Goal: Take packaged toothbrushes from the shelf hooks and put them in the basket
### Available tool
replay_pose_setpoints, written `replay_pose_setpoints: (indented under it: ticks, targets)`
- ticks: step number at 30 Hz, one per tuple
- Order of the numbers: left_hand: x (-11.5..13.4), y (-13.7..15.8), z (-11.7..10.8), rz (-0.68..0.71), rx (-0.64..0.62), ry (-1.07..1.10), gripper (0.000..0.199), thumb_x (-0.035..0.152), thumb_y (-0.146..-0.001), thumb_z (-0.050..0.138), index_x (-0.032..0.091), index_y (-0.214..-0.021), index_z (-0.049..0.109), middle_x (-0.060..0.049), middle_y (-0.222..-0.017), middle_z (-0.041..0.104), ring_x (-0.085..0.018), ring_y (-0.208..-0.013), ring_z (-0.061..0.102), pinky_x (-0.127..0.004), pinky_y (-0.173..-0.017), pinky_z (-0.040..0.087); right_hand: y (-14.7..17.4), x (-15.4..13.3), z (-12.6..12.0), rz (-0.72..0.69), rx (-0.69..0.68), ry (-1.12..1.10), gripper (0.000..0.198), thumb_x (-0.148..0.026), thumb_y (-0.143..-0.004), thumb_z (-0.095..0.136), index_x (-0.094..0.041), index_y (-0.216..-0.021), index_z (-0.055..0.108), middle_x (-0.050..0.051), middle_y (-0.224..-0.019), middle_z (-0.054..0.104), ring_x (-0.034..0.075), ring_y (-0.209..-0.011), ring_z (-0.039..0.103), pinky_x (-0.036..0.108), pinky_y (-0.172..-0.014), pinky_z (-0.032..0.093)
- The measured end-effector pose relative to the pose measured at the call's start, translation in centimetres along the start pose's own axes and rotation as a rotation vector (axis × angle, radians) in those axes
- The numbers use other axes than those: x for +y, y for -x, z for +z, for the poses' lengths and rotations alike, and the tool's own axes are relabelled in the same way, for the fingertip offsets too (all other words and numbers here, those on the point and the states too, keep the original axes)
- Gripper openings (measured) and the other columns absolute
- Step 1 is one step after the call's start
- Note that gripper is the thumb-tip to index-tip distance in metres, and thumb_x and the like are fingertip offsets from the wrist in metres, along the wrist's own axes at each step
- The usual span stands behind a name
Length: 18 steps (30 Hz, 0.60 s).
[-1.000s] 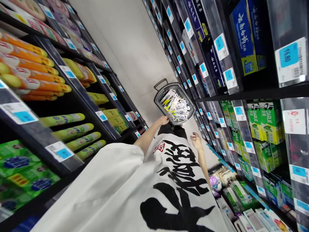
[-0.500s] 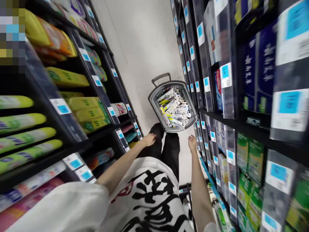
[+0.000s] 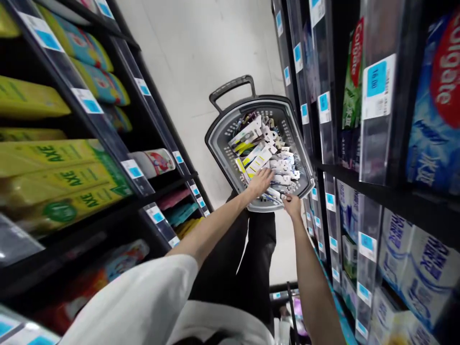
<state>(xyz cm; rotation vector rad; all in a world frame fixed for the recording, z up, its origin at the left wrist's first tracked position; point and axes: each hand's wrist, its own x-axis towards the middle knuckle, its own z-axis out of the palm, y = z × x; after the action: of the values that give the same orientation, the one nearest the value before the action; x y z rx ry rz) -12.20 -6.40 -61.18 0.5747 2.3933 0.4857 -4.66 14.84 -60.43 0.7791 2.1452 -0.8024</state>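
A grey shopping basket (image 3: 215, 139) stands on the floor in front of my legs. It is filled with slim packs that look like packaged toothbrushes (image 3: 257, 155), mostly white with some yellow and black. My left hand (image 3: 261, 182) reaches over the near side and rests on the packs, its fingers stretched out. At the near right corner is my right hand (image 3: 292, 203), fingers curled together by the rim and the ends of the packs. Whatever lies between those fingers is too small to make out.
Tall shelving lines both sides of the aisle. Yellow AXE packs (image 3: 64, 177) fill the left shelf; Colgate boxes (image 3: 436, 105) and other cartons stand on the right, close to the basket. Pale floor (image 3: 194, 57) runs ahead. The basket's handle (image 3: 233, 86) sticks up at its far side.
Both hands have moved forward from beside my legs to the basket, the left onto the packs, the right to the near right corner. The view has come closer to the basket.
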Motion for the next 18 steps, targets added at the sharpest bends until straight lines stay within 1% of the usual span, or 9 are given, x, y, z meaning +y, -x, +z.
replay_pose_setpoints:
  ticks: [2, 4, 5, 7, 9, 12, 14, 16, 18]
  targets:
    - [-0.2, -1.5, 1.1, 0.039, 0.009, -0.023, 0.058, 0.015, -0.097, 0.044, 0.001, -0.153, 0.036, -0.026, -0.140, 0.054, -0.037, -0.137, 0.043, -0.049, -0.112, 0.033, 0.2, -0.2, 0.8, -0.021, 0.021, 0.015, 0.016, -0.024, -0.072, 0.075, -0.023, -0.087, 0.078, 0.005, -0.081, 0.076, 0.025, -0.087, 0.069, 0.037, -0.089, 0.052]
    - [-0.5, -1.8, 1.9, 0.075, 0.014, -0.007, 0.051, 0.009, -0.097, 0.038, 0.001, -0.147, 0.045, -0.025, -0.131, 0.059, -0.036, -0.130, 0.048, -0.049, -0.110, 0.034, 0.8, -0.5, 1.1, -0.045, 0.057, 0.004, 0.014, -0.026, -0.072, 0.075, -0.023, -0.086, 0.077, 0.005, -0.081, 0.075, 0.025, -0.086, 0.066, 0.039, -0.091, 0.051]
    - [-0.7, -1.6, 2.0, 0.079, 0.023, 0.011, 0.049, 0.009, -0.096, 0.039, 0.002, -0.143, 0.049, -0.025, -0.129, 0.060, -0.037, -0.128, 0.049, -0.049, -0.110, 0.035, 1.3, -0.6, 1.0, -0.060, 0.083, -0.014, 0.016, -0.028, -0.073, 0.075, -0.022, -0.087, 0.077, 0.005, -0.081, 0.074, 0.025, -0.085, 0.065, 0.039, -0.091, 0.051]
    - [-1.1, -0.4, 1.7, 0.069, 0.049, 0.071, 0.046, 0.010, -0.091, 0.048, 0.004, -0.137, 0.053, -0.024, -0.126, 0.060, -0.037, -0.125, 0.050, -0.050, -0.108, 0.037, 2.4, -1.2, 0.4, -0.100, 0.147, -0.075, 0.021, -0.034, -0.075, 0.072, -0.020, -0.091, 0.076, 0.006, -0.082, 0.073, 0.024, -0.085, 0.063, 0.039, -0.091, 0.051]
    - [-1.3, 1.5, 0.4, 0.052, 0.074, 0.177, 0.045, 0.014, -0.088, 0.055, 0.006, -0.132, 0.056, -0.022, -0.123, 0.060, -0.037, -0.120, 0.053, -0.048, -0.103, 0.043, 4.1, -2.0, -0.9, -0.154, 0.223, -0.167, 0.029, -0.040, -0.080, 0.067, -0.017, -0.096, 0.074, 0.008, -0.087, 0.072, 0.024, -0.086, 0.063, 0.039, -0.091, 0.053]
    - [-1.1, 5.2, -3.1, 0.050, 0.149, 0.420, 0.032, 0.014, -0.086, 0.055, 0.011, -0.116, 0.064, -0.016, -0.116, 0.062, -0.030, -0.109, 0.059, -0.041, -0.096, 0.050, 7.5, -3.8, -3.6, -0.235, 0.330, -0.333, 0.042, -0.049, -0.088, 0.059, -0.013, -0.104, 0.072, 0.013, -0.103, 0.071, 0.023, -0.092, 0.066, 0.037, -0.088, 0.056]
    - [-0.5, 8.0, -6.3, 0.001, 0.235, 0.602, 0.029, 0.012, -0.082, 0.055, 0.014, -0.109, 0.066, -0.013, -0.114, 0.063, -0.027, -0.109, 0.061, -0.039, -0.098, 0.050, 10.6, -5.6, -5.9, -0.279, 0.387, -0.431, 0.046, -0.053, -0.090, 0.057, -0.012, -0.106, 0.071, 0.016, -0.110, 0.070, 0.023, -0.095, 0.069, 0.036, -0.085, 0.058]
    - [0.6, 10.8, -10.1, -0.103, 0.286, 0.771, 0.029, 0.012, -0.079, 0.056, 0.016, -0.106, 0.068, -0.011, -0.113, 0.066, -0.026, -0.111, 0.061, -0.041, -0.103, 0.048, 14.1, -7.7, -8.5, -0.315, 0.449, -0.505, 0.047, -0.055, -0.089, 0.059, -0.012, -0.104, 0.072, 0.017, -0.111, 0.070, 0.024, -0.097, 0.070, 0.036, -0.084, 0.059]
    - [2.1, 13.7, -14.7, -0.174, 0.292, 0.875, 0.021, 0.019, -0.081, 0.058, 0.015, -0.098, 0.070, -0.009, -0.102, 0.071, -0.026, -0.105, 0.064, -0.042, -0.101, 0.050, 18.1, -10.2, -11.2, -0.341, 0.531, -0.562, 0.049, -0.057, -0.086, 0.062, -0.011, -0.101, 0.073, 0.019, -0.107, 0.072, 0.027, -0.097, 0.070, 0.039, -0.085, 0.059]
